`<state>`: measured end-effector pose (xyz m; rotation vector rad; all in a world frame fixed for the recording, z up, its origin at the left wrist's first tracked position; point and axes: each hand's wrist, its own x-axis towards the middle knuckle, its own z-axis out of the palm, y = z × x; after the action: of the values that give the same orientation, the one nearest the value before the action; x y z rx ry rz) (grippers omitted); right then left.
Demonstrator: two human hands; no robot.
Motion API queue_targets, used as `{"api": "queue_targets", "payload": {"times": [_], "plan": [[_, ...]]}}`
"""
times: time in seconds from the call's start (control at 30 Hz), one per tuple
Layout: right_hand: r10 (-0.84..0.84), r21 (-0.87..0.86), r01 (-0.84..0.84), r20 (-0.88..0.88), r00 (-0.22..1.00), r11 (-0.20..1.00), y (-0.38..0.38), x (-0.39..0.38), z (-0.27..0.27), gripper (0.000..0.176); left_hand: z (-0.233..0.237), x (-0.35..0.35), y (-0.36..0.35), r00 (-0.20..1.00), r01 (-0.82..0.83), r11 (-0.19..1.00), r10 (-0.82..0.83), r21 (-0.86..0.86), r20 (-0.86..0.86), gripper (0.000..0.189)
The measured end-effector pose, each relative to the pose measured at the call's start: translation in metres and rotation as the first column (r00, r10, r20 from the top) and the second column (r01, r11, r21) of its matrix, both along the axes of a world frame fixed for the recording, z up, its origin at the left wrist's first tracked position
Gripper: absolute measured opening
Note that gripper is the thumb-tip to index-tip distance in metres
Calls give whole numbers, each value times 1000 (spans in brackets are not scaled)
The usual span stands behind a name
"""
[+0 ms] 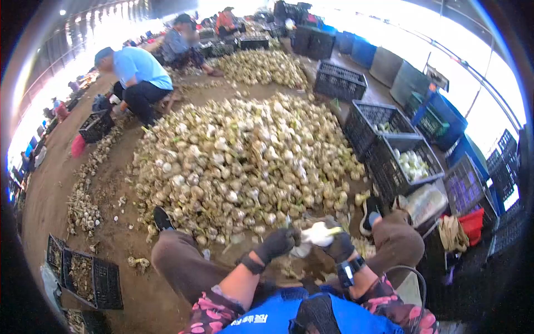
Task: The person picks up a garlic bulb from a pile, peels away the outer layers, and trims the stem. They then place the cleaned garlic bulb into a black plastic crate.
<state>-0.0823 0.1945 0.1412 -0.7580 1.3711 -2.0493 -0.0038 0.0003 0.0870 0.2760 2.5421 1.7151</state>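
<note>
My left hand (pixel 278 245), in a dark glove, is closed at the left side of a white garlic bulb (pixel 321 234); what its fingers grip is too small to make out. Wrapped round the bulb's right side is my right hand (pixel 340 246), also gloved, with a watch on its wrist. The bulb has a pale green stem end at the right. Both hands are above the ground between my knees, just in front of a large heap of garlic (pixel 245 161).
Black crates (pixel 384 167) stand right of the heap, one with white peeled bulbs (pixel 411 165). More crates (pixel 92 278) lie at lower left. A person in a light blue shirt (pixel 139 69) crouches at upper left. Blue barrels (pixel 442 119) line the right.
</note>
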Motion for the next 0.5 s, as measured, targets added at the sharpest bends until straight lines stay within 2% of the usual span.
{"api": "queue_targets", "payload": {"times": [0.03,0.07,0.1,0.13,0.17,0.2,0.23,0.27,0.3,0.33,0.37,0.4,0.43,0.47,0.5], "plan": [[-91,208,157,-294,951,965,6,9,-11,30,20,6,10,996,-90,972,89,-215,-12,20],[-25,238,273,-709,704,932,8,15,-4,38,-1,1,13,998,-53,818,20,-572,-64,21],[118,234,367,-942,313,900,8,20,8,47,-23,3,16,996,-91,811,66,-578,-64,20],[178,308,317,-909,378,897,9,24,16,47,-10,10,28,962,-226,848,272,-479,27,23],[232,360,261,-879,416,896,6,23,20,48,-20,6,27,959,-227,891,274,-393,69,26],[213,470,232,-715,666,852,5,28,13,45,-20,8,29,935,-316,847,355,-428,11,28],[161,563,173,-495,854,808,2,33,8,42,-15,6,31,911,-345,812,410,-471,39,30],[-42,583,65,-53,998,810,-10,35,11,32,-11,4,32,905,-317,812,413,-490,101,31],[-42,588,60,-43,998,806,-12,41,12,32,-8,3,31,897,-289,811,414,-508,151,31],[-62,582,130,-135,989,803,-16,43,15,30,-10,2,28,897,-288,813,414,-506,155,31],[-77,571,197,-227,971,797,-19,44,20,28,-16,1,25,881,-265,772,437,-579,180,32],[-105,493,58,69,992,868,-18,48,28,31,-24,2,22,862,-236,728,463,-644,207,33],[45,444,144,-388,921,885,-15,46,31,35,-48,6,10,801,-180,739,494,-650,339,35],[-32,312,54,-74,997,948,-17,47,36,33,-90,8,-8,916,98,741,194,-664,351,35],[-68,151,31,249,966,988,-19,43,42,31,-118,3,-19,924,356,643,-135,-678,357,35]]}}
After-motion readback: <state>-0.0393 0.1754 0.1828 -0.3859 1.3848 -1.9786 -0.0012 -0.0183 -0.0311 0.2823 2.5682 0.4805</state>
